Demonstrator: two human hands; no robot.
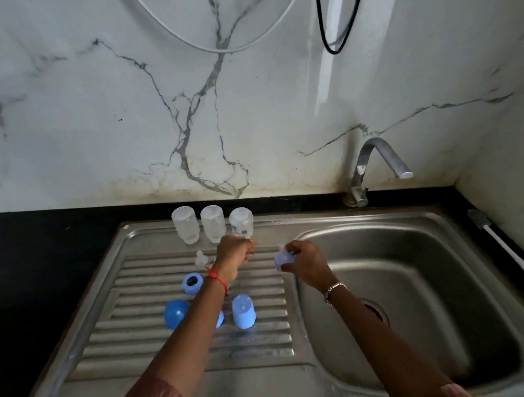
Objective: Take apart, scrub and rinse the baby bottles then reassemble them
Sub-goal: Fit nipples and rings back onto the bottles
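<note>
Three clear plastic bottle bodies (213, 228), cylindrical, mouth-down in a row at rear edge of ribbed steel drainboard (262, 344). Translucent teat (200, 257) just in front; blue collar ring (192, 283) and two smooth blue dome caps (176, 313) nearer. Left hand (234, 253) knuckles-up, fingers curled, just before rightmost bottle; contents of grip not discernible. Right hand (303, 263) beside rim of basin (411, 281), fingertips pinching pale blue collar (283, 258), blurred. Both forearms extended forward.

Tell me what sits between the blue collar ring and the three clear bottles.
A small clear nipple stands there on the drainboard, seen in the head view.
</note>
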